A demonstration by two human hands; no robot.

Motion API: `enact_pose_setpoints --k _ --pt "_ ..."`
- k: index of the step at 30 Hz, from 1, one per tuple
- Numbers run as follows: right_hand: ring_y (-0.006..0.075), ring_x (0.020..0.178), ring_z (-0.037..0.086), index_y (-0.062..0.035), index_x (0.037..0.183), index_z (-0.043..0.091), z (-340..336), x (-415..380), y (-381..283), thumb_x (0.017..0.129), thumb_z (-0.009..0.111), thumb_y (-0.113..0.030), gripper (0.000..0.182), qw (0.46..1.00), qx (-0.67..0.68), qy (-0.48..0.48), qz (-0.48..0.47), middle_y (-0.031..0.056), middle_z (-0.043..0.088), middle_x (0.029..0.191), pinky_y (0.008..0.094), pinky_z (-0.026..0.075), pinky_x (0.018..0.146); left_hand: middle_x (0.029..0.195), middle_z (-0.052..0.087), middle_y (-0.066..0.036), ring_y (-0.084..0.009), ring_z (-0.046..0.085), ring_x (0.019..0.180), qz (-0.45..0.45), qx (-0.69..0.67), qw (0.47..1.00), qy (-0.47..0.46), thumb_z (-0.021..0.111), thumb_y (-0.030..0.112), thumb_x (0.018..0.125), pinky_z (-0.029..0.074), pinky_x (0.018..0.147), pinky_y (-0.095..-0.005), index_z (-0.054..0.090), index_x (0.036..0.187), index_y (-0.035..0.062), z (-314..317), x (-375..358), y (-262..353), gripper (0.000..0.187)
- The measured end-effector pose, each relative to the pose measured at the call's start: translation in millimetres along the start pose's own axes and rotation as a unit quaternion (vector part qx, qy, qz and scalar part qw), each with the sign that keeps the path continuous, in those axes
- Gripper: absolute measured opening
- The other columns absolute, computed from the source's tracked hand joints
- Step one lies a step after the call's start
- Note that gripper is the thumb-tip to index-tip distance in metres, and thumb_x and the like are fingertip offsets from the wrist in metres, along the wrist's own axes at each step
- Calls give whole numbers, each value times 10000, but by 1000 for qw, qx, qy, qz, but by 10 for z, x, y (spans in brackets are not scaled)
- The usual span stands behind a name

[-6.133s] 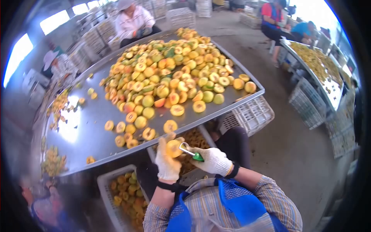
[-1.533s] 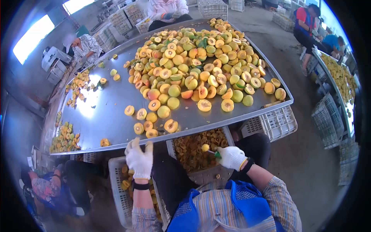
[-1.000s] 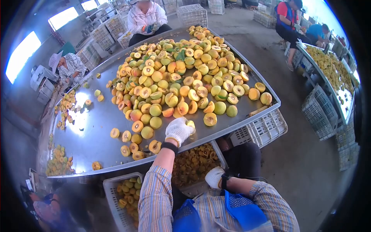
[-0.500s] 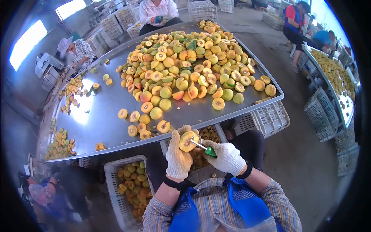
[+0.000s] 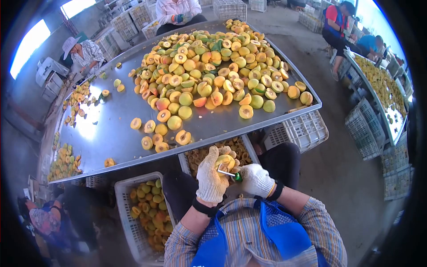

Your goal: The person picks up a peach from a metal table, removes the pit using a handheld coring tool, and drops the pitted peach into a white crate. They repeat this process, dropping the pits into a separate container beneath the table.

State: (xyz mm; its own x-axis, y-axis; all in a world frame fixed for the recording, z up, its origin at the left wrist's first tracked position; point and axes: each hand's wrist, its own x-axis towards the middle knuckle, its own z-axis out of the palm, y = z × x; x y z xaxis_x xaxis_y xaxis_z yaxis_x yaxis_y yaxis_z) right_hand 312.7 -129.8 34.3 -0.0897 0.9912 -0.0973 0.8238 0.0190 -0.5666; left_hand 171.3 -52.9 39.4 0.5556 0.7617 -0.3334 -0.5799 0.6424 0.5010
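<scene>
In my gloved left hand is a yellow peach half, held cut side toward the tool above my lap. My gloved right hand grips the green handle of a metal-looped pitting tool, whose loop is at the fruit. Beyond my hands, a heap of halved peaches lies on a metal table. Under the table's near edge, just past my hands, stands a crate of small fruit pieces.
A white crate of peach halves stands left of my legs, another white crate under the table's right corner. Co-workers sit at the far side and left side; more people work at a second table on the right.
Both hands have moved slightly lower. The peach half has turned in my left hand, and the tool's loop now points further into it. The view has shifted a little.
</scene>
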Motion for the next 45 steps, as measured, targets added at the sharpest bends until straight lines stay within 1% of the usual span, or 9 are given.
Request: enact_pose_setpoints --k 11,15,21,25,27,28,29,35,45 --pt "314 670 682 -69 867 714 55 52 145 787 699 -249 198 997 12 -65 29 163 684 750 402 556 641 893 675 -182 -299 672 744 43 195 979 -34 587 276 955 554 630 -390 668 964 -31 46 -7 84 318" --pt "146 701 670 -42 961 730 308 17 58 809 747 -156 191 884 447 -43 -129 55 713 812 320 539 652 883 679 -196 -313 672 760 -53 -59 977 -197 580 317 952 562 632 -406 673 902 -12 -92 25 15 346" --pt "82 663 604 -15 1016 756 345 85 168 795 773 -139 254 791 543 -281 -15 34 724 862 233 473 591 917 659 -148 -300 641 738 -9 2 1000 13 539 400 983 538 619 -412 638 988 64 38 62 119 350" --pt "222 670 693 -65 1184 686 -132 214 20 845 687 -300 412 948 177 -221 145 125 730 830 361 536 615 911 676 -133 -251 679 745 158 86 977 115 550 352 1000 571 621 -343 640 1013 14 -594 -52 537 350" --pt "277 713 699 -87 1207 663 83 238 374 852 655 -327 429 979 48 -171 105 150 719 832 406 547 645 920 704 -106 -199 686 739 232 311 885 257 628 274 964 568 642 -306 656 1071 -15 -928 -333 853 310" --pt "332 756 704 -109 1230 641 176 250 496 858 624 -354 445 987 -79 -120 71 176 709 834 450 558 674 979 691 -114 -214 692 821 227 571 734 291 690 194 893 574 714 -373 677 1058 -4 -1167 -394 1040 258" --pt "332 756 704 -109 1230 641 136 262 479 858 624 -354 445 987 -79 -119 68 176 709 834 450 558 674 1068 666 -177 -332 650 983 259 810 385 358 743 194 806 534 841 -451 661 1091 11 -1184 -474 1114 349" --pt "337 783 702 -85 1253 614 169 343 517 876 605 -328 448 990 -28 -133 46 146 716 843 451 562 701 1111 601 -138 -374 571 1061 455 824 277 191 775 227 724 486 898 -486 605 1103 89 -555 628 1349 437" --pt "248 697 714 -109 1376 548 -135 406 370 917 565 -358 522 976 14 -201 83 106 719 802 381 575 683 1164 602 -142 -325 596 1049 97 955 276 39 688 486 775 466 884 -468 630 1231 178 -374 1871 1092 553"
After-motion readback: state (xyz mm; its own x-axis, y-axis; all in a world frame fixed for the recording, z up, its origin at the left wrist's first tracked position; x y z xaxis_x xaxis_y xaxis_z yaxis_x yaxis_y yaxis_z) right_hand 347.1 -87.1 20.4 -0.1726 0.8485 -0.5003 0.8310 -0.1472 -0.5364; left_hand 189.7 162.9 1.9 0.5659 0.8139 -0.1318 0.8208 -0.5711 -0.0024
